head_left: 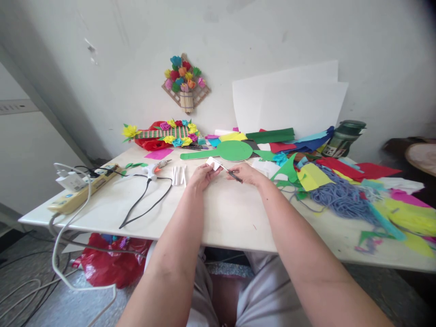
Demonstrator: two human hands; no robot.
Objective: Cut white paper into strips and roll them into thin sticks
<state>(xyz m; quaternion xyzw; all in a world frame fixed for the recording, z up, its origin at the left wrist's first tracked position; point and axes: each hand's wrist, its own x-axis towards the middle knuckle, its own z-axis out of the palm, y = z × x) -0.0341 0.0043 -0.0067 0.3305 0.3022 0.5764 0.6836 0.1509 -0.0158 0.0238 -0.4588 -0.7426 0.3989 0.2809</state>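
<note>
Near the middle of the table, my left hand (pixel 203 176) is closed on a small white piece (pixel 213 162), which looks like paper or card. My right hand (pixel 248 174) pinches a slim dark-handled tool (pixel 235 176); its thin, pale tip touches or nearly touches the white piece. Whether it is a knife, scissors or a pen I cannot make out. Just behind both hands lies a green banjo-shaped cutout (pixel 235 151) with a round body and long neck. Several short white sticks or rolls (pixel 179 175) lie left of my left hand.
On the left are a glue gun (pixel 152 170) with a black cord and a power strip (pixel 85 188). Behind stands a flower-trimmed guitar shape (pixel 166 133). To the right, coloured paper (pixel 315 176), blue-grey yarn (pixel 340 195) and a dark bottle (pixel 344 138) crowd the table.
</note>
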